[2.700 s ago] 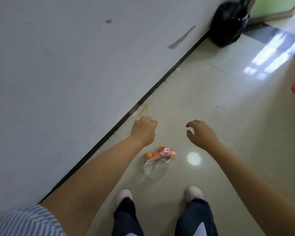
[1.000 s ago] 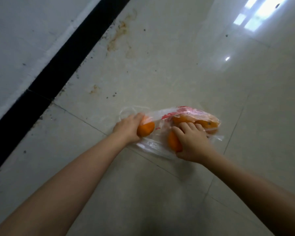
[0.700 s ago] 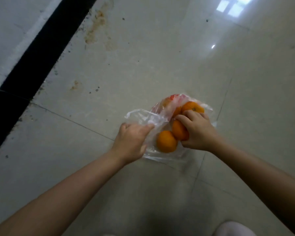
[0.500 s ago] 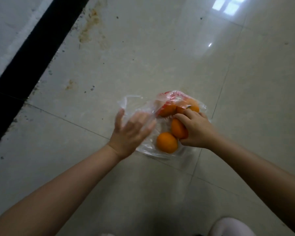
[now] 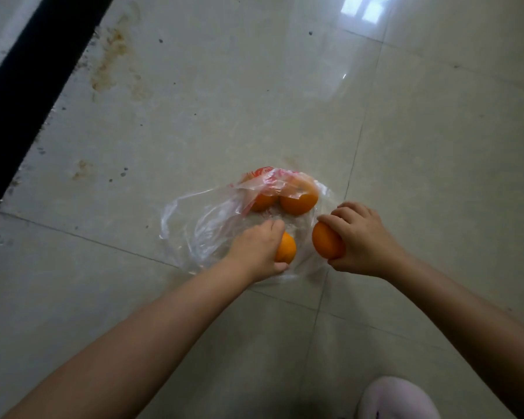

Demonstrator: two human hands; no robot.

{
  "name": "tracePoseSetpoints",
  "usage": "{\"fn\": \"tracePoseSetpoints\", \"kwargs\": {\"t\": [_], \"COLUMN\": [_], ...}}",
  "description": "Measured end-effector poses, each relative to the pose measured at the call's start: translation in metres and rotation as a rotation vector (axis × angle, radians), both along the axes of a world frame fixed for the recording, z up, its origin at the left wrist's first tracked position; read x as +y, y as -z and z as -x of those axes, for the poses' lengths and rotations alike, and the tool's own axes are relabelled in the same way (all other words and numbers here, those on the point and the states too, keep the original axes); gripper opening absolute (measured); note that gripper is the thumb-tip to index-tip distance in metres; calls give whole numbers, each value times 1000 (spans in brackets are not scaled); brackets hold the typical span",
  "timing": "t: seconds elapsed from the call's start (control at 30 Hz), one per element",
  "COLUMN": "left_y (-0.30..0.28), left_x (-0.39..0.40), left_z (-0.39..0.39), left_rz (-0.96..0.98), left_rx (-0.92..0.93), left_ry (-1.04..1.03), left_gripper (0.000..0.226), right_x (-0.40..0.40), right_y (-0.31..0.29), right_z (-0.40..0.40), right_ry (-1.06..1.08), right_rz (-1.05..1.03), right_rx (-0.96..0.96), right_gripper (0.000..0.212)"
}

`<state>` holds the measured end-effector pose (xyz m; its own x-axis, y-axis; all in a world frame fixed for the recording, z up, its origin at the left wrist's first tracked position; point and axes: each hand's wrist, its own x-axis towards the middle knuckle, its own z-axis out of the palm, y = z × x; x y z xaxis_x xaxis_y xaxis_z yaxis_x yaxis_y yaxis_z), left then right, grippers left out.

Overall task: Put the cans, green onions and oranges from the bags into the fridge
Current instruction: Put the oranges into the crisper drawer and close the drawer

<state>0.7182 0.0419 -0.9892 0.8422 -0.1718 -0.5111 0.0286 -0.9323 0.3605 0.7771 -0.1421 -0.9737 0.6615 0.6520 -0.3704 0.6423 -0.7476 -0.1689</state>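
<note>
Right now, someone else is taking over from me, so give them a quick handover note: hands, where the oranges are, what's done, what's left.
Left hand: grips one orange over the open bag.
Right hand: holds a second orange, clear of the bag's right edge.
Plastic bag: lies open on the tiled floor; at least two more oranges sit at its far end, partly under the crumpled printed part.
Done: two oranges in hand.
Left: carry these to the fridge, fetch the rest. Cans, green onions and fridge are out of view.
</note>
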Motion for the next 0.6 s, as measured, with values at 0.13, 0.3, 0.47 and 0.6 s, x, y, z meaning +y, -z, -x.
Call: {"fn": "tracePoseSetpoints", "kwargs": {"t": [0.13, 0.3, 0.47, 0.6], "left_y": [-2, -1, 2, 2], "left_x": [3, 17, 22, 26], "left_z": [4, 32, 46, 47], "left_rz": [8, -130, -129, -48], "left_rx": [148, 179, 241, 178], "left_ry": [-71, -24, -76, -262], "left_gripper": [77, 64, 66, 62], "right_x": [-12, -7, 3, 3], "right_y": [-1, 0, 6, 6], "right_z": [1, 9, 14, 18], "right_ry": [74, 48, 26, 52], "right_rz": [-20, -26, -19, -104], "right_rx": [23, 65, 131, 104], "right_gripper": [78, 74, 75, 73]}}
